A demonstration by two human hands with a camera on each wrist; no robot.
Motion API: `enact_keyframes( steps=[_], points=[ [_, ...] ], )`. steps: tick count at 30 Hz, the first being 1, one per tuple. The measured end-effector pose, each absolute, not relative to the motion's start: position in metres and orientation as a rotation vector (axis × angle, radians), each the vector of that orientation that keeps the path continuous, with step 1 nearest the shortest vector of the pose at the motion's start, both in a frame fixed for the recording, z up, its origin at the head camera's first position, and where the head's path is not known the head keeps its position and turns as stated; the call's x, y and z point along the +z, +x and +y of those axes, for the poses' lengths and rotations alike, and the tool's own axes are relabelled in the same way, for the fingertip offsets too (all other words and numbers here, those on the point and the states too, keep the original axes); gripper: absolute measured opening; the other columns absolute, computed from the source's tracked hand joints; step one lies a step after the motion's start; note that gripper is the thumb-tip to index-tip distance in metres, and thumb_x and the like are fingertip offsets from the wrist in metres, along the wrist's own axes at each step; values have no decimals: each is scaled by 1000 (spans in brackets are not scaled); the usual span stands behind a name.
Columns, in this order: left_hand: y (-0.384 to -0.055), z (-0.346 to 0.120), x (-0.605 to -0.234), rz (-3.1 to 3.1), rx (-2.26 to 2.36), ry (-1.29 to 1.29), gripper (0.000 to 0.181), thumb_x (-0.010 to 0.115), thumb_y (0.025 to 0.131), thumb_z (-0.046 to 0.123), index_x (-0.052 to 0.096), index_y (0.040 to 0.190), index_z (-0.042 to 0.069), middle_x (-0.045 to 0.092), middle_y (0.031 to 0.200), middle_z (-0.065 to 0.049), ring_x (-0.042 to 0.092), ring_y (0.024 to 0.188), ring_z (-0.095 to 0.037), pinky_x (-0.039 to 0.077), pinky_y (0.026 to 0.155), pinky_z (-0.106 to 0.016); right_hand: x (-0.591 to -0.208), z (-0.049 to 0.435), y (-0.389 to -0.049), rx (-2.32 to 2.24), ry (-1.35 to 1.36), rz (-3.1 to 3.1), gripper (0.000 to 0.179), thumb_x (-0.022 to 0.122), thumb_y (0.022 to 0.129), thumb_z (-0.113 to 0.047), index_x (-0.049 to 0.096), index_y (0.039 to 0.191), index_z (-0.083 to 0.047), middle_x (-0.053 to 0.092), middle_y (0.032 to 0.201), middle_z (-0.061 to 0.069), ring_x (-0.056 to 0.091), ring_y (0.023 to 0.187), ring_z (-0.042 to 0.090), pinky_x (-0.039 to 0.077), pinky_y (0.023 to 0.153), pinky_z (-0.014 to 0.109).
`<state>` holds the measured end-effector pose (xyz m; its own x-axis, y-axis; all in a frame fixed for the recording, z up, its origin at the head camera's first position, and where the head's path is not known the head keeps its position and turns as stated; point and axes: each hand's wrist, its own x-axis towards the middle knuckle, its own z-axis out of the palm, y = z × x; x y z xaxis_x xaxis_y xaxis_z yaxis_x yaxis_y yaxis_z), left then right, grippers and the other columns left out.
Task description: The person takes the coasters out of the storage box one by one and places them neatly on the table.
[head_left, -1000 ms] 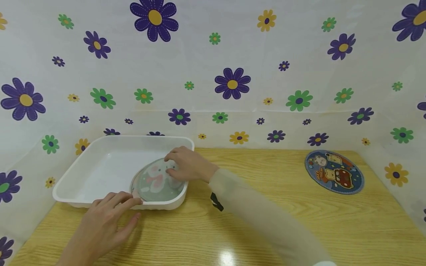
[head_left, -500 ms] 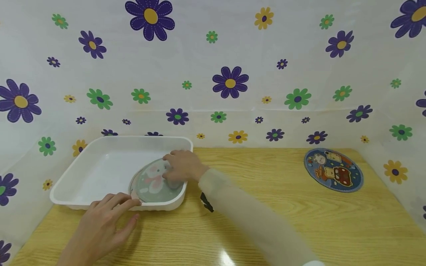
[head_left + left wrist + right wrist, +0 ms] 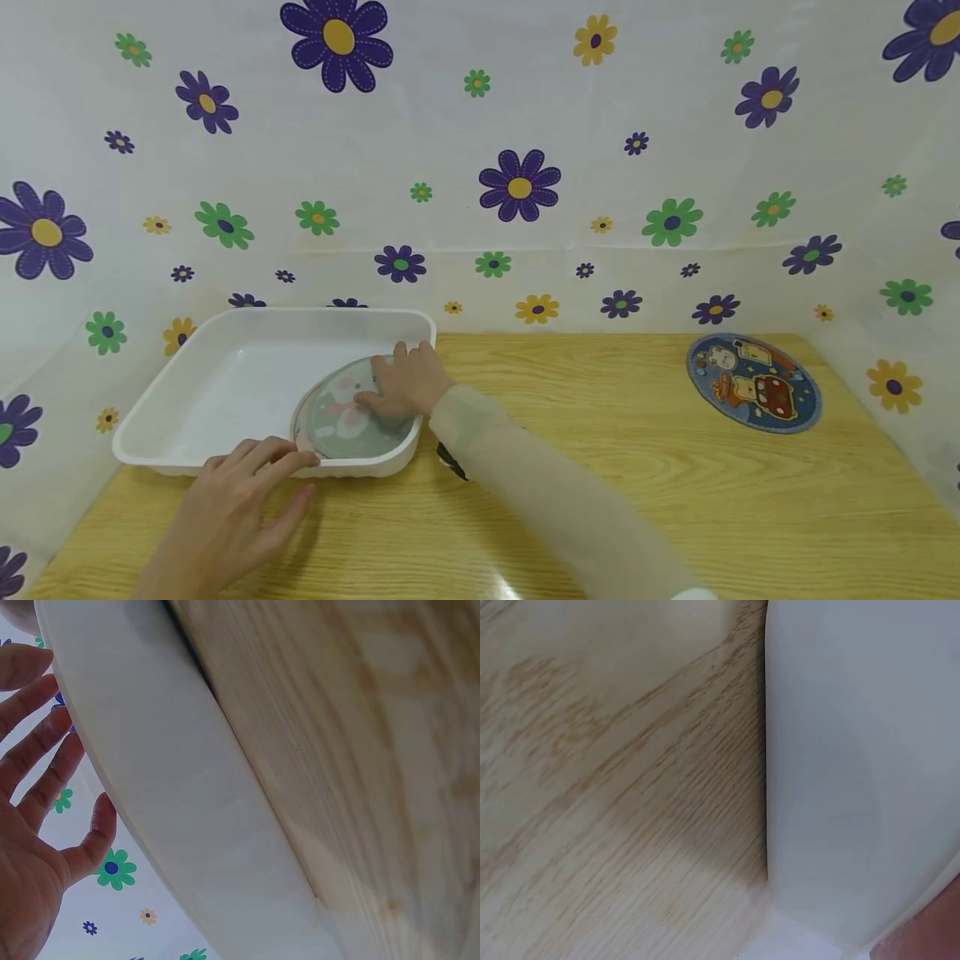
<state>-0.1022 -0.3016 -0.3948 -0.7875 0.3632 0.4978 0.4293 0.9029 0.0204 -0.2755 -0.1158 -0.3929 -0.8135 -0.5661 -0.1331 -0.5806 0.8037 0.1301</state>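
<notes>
A white plastic tray point(image 3: 202, 392) stands on the left of the table. In its right front corner lies a round grey-green mat point(image 3: 330, 417) with a rabbit picture, a pinkish edge showing under its left side. My right hand point(image 3: 405, 382) rests over the mat's right part, thumb spread to the left and fingers at its far edge; it covers part of the picture. My left hand point(image 3: 232, 500) is at the tray's front rim, its index fingertip right by the mat's pinkish edge. The left wrist view shows those fingers point(image 3: 46, 742) loosely extended along the tray's rim.
An oval blue mat point(image 3: 753, 383) with cartoon figures lies at the back right of the wooden table point(image 3: 585, 433). Behind the table hangs a white sheet point(image 3: 450, 125) with printed flowers. A dark strap piece point(image 3: 452, 460) shows under my right sleeve.
My right hand has shifted, its fingers now toward the tray's right rim and its thumb spread out over the mat. The left hand stays at the front rim.
</notes>
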Motion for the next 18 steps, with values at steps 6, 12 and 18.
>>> enact_keyframes(
  steps=[6,12,18],
  points=[
    [-103,-302,-395,-2578,-180,-561,36,86,72,24,74,105,27,72,104,2,67,94,-23,51,67,-47,-394,-119,-276,274,-905,2900,75,26,100,-74,44,153,-24,60,143,6,56,130,17,39,110,37],
    [-103,-302,-397,-2570,-181,-565,35,86,71,25,74,105,27,71,104,3,67,94,-22,50,67,-45,-396,-118,-276,316,-918,2916,75,32,98,-75,49,149,-23,65,134,3,60,121,15,42,101,34],
    [-104,-301,-397,-2587,-188,-551,34,86,72,25,74,104,26,71,103,3,67,94,-22,51,68,-47,-396,-117,-277,313,-934,2930,74,33,98,-75,52,146,-23,66,132,6,60,119,18,43,102,35]
  ],
)
